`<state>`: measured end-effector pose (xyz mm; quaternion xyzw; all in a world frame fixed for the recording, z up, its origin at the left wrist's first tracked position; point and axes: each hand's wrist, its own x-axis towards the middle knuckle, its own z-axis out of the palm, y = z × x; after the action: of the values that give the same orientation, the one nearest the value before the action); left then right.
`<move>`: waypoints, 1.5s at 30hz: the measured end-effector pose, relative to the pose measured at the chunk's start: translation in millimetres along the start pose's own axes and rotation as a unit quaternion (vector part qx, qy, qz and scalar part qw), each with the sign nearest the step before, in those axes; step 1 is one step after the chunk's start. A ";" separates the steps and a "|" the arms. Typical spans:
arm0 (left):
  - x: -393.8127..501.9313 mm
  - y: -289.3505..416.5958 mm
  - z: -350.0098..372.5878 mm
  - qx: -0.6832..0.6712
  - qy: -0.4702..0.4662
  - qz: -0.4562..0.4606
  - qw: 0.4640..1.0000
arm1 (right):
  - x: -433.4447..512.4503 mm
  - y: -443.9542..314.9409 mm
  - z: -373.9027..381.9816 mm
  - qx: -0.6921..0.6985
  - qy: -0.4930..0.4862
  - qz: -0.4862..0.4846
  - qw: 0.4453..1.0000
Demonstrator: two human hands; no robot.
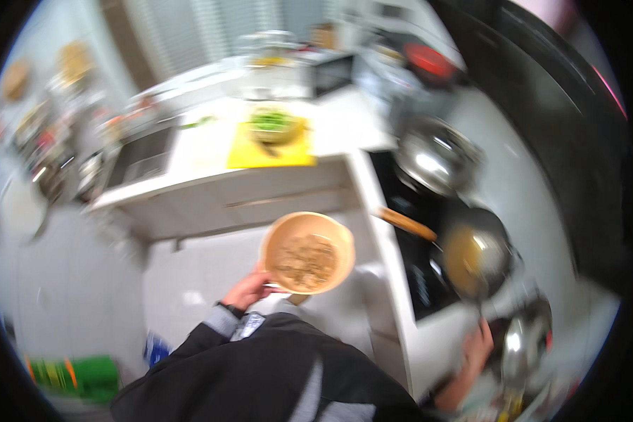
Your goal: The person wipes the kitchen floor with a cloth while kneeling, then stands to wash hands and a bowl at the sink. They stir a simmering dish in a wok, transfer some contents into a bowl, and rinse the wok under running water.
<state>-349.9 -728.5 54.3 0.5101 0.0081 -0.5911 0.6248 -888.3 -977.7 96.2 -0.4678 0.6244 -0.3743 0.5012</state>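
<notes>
My left hand grips the rim of an orange-beige plastic bowl, held tilted in front of my body. Brown pieces of food, perhaps sliced meat, lie in its bottom. At the right, my right hand is closed around the thin dark handle of a cooking utensil, which reaches into the wok. Yellowish liquid, perhaps oil, shows inside this dark wok on the black cooktop. A wooden handle sticks out from it. Blur hides the utensil's working end.
A lidded steel pot stands behind the wok. On the white counter, a yellow cutting board carries a bowl of chopped greens and a knife. A sink is at left. Shiny metal cookware sits beside my right hand.
</notes>
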 end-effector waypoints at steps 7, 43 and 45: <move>-16.1 93.8 -107.7 -0.132 0.091 0.093 0.983 | 19.7 15.3 8.5 0.044 0.049 0.107 0.992; 240.1 114.3 276.1 0.656 -0.376 0.066 0.651 | 87.3 -7.7 315.5 0.562 -0.083 0.146 0.810; 251.5 92.8 303.7 0.692 -0.400 -0.076 0.596 | 94.8 -12.3 319.0 0.638 -0.143 0.075 0.753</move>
<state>-384.9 -1129.0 103.9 0.4992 -0.6156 -0.6093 -0.0227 -580.1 -1071.6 12.2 -0.0389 0.1950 -0.5758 0.7930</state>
